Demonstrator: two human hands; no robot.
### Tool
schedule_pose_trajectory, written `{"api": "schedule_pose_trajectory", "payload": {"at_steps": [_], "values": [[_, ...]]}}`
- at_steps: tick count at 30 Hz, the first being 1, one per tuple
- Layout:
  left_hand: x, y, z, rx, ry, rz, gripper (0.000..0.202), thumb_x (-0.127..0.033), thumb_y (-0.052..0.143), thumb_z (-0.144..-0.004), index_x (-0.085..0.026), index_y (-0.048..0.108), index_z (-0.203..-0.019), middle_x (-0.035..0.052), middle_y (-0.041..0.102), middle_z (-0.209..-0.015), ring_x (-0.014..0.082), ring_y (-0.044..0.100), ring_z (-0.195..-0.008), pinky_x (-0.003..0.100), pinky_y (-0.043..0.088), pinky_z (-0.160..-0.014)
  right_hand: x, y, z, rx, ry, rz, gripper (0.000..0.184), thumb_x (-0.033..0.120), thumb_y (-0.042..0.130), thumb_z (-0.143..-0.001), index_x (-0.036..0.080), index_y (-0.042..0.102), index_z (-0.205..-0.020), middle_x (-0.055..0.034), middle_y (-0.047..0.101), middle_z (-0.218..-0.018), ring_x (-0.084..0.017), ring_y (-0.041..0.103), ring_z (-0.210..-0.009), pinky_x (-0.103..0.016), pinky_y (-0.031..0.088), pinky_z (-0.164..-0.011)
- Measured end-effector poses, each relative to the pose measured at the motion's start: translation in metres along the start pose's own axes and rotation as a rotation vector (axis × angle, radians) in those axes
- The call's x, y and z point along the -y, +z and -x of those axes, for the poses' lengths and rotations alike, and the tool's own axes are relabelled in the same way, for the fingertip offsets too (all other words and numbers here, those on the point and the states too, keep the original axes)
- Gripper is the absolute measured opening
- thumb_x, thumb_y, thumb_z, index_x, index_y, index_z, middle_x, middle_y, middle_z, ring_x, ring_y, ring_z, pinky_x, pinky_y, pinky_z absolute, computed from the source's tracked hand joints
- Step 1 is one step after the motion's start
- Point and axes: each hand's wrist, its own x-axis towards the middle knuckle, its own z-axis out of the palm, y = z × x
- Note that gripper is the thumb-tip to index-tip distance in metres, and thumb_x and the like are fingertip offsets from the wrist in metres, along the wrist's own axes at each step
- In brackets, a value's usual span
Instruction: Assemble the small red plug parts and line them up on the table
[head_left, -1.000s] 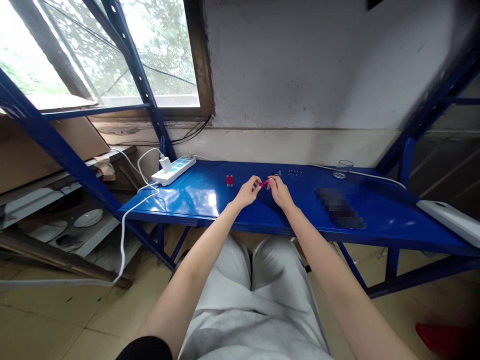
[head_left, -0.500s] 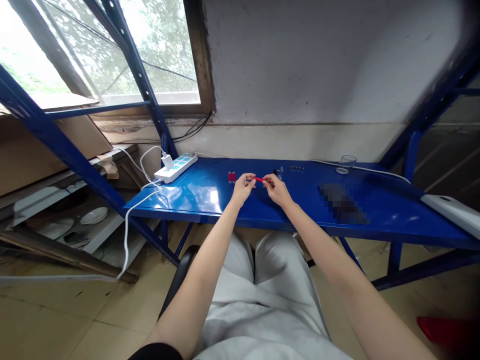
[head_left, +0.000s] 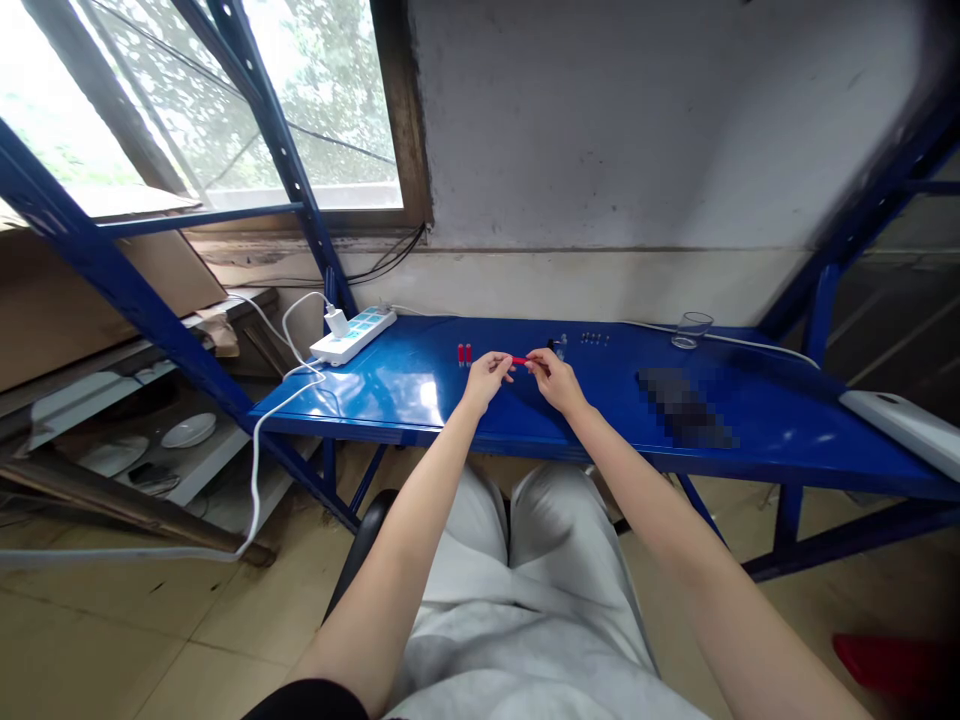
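A slim red tube-like piece [head_left: 519, 360] is held level between my two hands, just above the blue table. My left hand [head_left: 489, 378] pinches its left end, and my right hand [head_left: 552, 378] pinches its right end. The fingertips cover both ends, so its exact kind does not show. Two short red cylinders [head_left: 464, 354] stand side by side on the table, left of my left hand. Behind my right hand are a small black piece [head_left: 551, 345] and a small clear piece [head_left: 562, 346]. Several tiny metallic parts [head_left: 595, 339] lie in rows further right.
A white power strip [head_left: 354, 335] with a plugged-in charger lies at the table's left end. An empty glass [head_left: 691, 330] stands at the back right. A pixelated dark object [head_left: 684, 408] lies right of my hands. A white device [head_left: 904, 425] juts over the right edge.
My hands stay in nearly the same place, both on the red piece. It looks slightly more level now, and the fingers have shifted a little.
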Motion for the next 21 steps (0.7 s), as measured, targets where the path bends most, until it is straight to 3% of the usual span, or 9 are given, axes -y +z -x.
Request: {"api": "schedule_pose_trajectory", "payload": {"at_steps": [11,17,21], "values": [[-0.0018,-0.0032,-0.0002,-0.12,-0.077,0.025,0.027,-0.041,0.052,-0.082,-0.014,0.053,-0.075,0.0024,0.06,-0.07,0.0066,0.053,-0.051,0.018,0.034,-0.046,-0.002,-0.0014,0.001,0.039,0.027,0.077,0.029,0.038,0.038,-0.089,0.02,0.053,-0.106,-0.007,0.066,-0.088,-0.018,0.063,-0.078,-0.027,0.046,-0.067],[-0.0007,-0.0037,0.0001,-0.125,-0.041,0.014,0.023,-0.037,0.056,-0.079,-0.014,0.056,-0.082,0.0018,0.06,-0.07,0.0062,0.052,-0.051,0.019,0.035,-0.047,-0.0058,0.0003,-0.0007,0.053,0.034,0.225,0.029,0.033,0.039,-0.089,0.02,0.057,-0.107,-0.0084,0.064,-0.104,-0.021,0.061,-0.09,-0.03,0.047,-0.073],[0.0015,-0.005,-0.002,-0.172,-0.004,0.019,0.021,-0.035,0.057,-0.079,-0.014,0.057,-0.084,0.001,0.06,-0.069,0.0057,0.051,-0.049,0.02,0.038,-0.049,-0.0058,0.0005,-0.0017,0.074,0.053,0.299,0.028,0.03,0.038,-0.089,0.019,0.059,-0.103,-0.0081,0.064,-0.103,-0.021,0.06,-0.087,-0.032,0.047,-0.073]]}}
